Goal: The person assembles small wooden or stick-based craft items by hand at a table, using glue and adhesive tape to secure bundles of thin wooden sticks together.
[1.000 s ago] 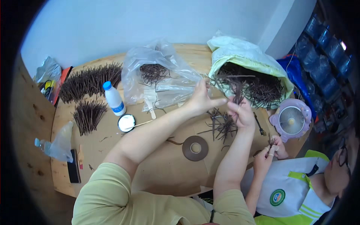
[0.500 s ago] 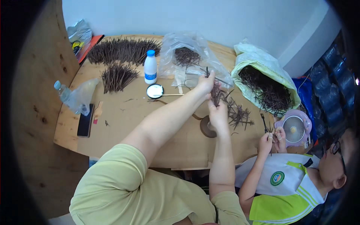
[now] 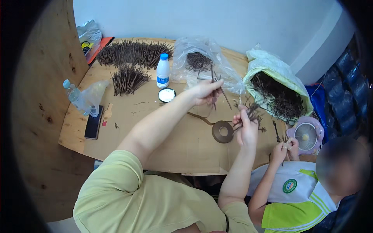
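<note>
My left hand point(image 3: 208, 92) is closed on a few thin brown twigs point(image 3: 225, 96) that point up and down past the fingers, above the table's middle. To its right and nearer, my right hand point(image 3: 247, 127) grips a small bunch of branched brown twigs point(image 3: 253, 113). The hands are apart. Beside the right hand lies a roll of brown tape point(image 3: 222, 139), its loose end stretching left under my left forearm. A black lid holding white paste point(image 3: 167, 95) sits left of my left hand, with a white blue-capped bottle point(image 3: 163, 73) behind it.
Bundled twigs point(image 3: 129, 80) stand at the back left. Twigs also fill a clear plastic bag point(image 3: 223, 66) and a pale woven sack point(image 3: 266, 58). A phone point(image 3: 92, 126) and clear bottle point(image 3: 70, 92) lie left. At right, a co-worker's hands point(image 3: 280, 151) hold twigs near a purple fan point(image 3: 319, 130).
My hands have drawn apart: the left went left with a few twigs, the right moved right and nearer with the bunch. The tape roll is now more exposed. The view shifted slightly.
</note>
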A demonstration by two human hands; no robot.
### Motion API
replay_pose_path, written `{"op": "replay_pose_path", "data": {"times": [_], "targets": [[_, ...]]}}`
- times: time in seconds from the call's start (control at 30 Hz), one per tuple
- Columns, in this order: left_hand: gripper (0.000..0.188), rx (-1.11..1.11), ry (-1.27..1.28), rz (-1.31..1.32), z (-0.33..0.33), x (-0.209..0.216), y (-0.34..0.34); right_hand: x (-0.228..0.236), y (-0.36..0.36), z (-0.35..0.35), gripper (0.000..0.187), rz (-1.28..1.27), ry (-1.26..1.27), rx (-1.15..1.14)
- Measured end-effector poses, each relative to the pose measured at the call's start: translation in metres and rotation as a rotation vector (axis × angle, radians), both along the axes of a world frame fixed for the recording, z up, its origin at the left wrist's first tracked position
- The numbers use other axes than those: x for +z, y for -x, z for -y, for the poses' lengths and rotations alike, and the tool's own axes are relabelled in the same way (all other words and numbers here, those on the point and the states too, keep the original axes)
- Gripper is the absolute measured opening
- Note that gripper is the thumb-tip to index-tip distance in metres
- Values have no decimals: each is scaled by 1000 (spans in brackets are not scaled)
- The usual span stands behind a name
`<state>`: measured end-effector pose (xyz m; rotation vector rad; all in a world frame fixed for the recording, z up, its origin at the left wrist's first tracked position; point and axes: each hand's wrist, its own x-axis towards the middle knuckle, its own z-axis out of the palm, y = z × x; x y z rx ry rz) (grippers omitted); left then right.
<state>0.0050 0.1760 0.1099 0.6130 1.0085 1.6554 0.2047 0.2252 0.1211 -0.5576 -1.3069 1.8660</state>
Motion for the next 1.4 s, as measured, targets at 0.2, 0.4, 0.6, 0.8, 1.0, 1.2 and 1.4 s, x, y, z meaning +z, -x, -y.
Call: {"op": "replay_pose_path", "data": {"times": [0.2, 0.4, 0.6, 0.8, 1.0, 1.2, 1.4], "targets": [[22, -145, 55, -153, 1, -14, -38, -11, 27, -2, 10, 175, -88, 6], [20, -244, 3, 17, -9, -23, -39, -35, 22, -20, 10, 40, 89, 14], [36, -173, 176, -205, -38, -45, -39, -45, 13, -58, 7, -50, 172, -130], [50, -87, -21, 193, -56, -46, -45, -48, 21, -40, 10, 100, 122, 82], [33, -228, 106, -50, -51, -44, -57, -63, 23, -58, 4, -47, 150, -29], [24, -258, 82, -480, -31, -21, -66, -66, 19, -60, 10, 61, 133, -35], [31, -490, -82, 284, -26, -38, -52, -57, 14, -51, 17, -139, 350, 188]]}}
